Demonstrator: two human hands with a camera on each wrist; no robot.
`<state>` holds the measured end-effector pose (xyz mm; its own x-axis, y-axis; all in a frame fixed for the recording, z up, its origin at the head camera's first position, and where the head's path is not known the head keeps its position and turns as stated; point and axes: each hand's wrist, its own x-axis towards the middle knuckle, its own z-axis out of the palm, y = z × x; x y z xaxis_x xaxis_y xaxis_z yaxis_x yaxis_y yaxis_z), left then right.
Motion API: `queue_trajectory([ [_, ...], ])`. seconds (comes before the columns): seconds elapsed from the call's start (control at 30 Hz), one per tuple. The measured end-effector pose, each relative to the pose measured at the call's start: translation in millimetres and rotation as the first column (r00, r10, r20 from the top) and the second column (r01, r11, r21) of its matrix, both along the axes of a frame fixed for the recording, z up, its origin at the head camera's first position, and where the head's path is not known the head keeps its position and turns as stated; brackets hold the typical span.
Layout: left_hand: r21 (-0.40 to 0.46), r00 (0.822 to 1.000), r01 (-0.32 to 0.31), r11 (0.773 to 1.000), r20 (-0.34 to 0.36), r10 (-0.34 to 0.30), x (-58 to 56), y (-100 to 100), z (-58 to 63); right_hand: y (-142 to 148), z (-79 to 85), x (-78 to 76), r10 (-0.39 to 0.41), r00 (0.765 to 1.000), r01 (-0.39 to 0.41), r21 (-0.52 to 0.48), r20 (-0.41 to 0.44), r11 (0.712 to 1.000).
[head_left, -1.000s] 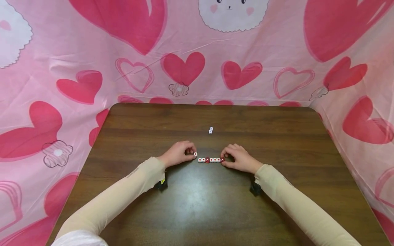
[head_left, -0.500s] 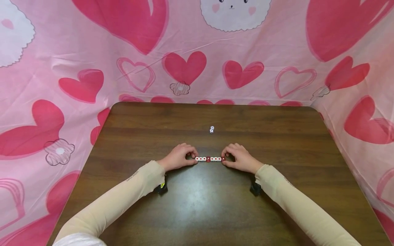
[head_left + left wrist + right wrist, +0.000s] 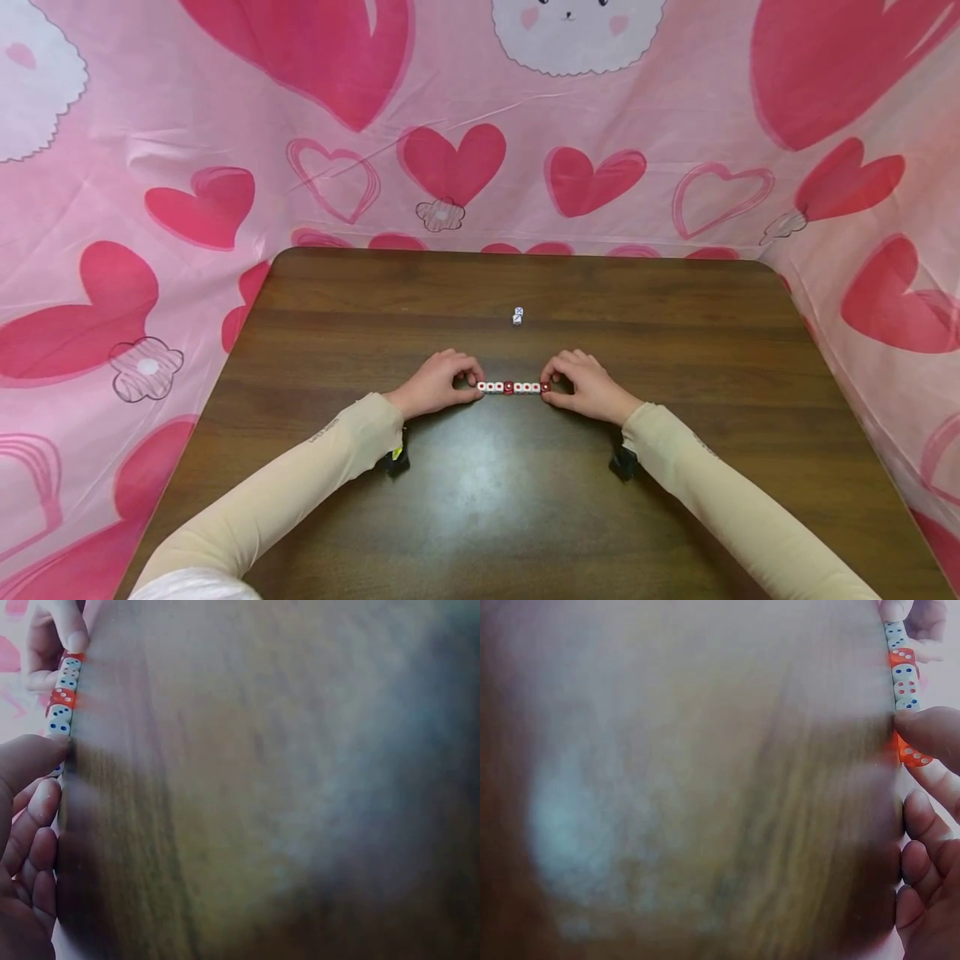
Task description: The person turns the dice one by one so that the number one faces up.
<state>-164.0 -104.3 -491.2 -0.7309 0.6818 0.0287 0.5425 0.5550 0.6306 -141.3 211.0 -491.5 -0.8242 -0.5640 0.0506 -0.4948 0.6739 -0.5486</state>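
A straight row of several dice lies across the middle of the table, mostly white, with a red die near the centre. My left hand pinches the white die at the row's left end between thumb and fingers. At the other end my right hand pinches a red die. In the right wrist view that end die shows below the thumb. The left wrist view has the thumb partly covering the left end die.
Two white dice sit beyond the row, toward the back of the brown wooden table. A pink cloth printed with hearts hangs around the table's far and side edges.
My left hand has brought its white die right and down onto the row's left end, lengthening the row. The right hand has stayed on the red end die.
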Motion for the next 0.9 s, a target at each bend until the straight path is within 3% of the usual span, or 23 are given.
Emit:
queue_trajectory([
  [0.5,0.029,1.000,-0.003,1.000,-0.024,0.003,2.3,0,-1.1,0,-0.9,-2.2,0.005,1.000,-0.005,0.014,0.005,1.000],
  [0.6,0.028,1.000,-0.001,1.000,-0.027,0.002,2.3,0,-1.3,2,3.6,-5.2,0.018,0.998,-0.018,0.009,0.063,1.000],
  [0.77,0.027,1.000,-0.001,1.000,-0.028,0.002,2.3,1,-1.8,4,19.6,-17.2,0.006,0.975,0.005,-0.049,0.221,0.999],
  [0.9,0.023,1.000,-0.009,1.000,-0.023,0.010,2.6,1,-3.6,3,28.0,-35.1,-0.016,0.981,0.023,-0.035,0.192,0.999],
])
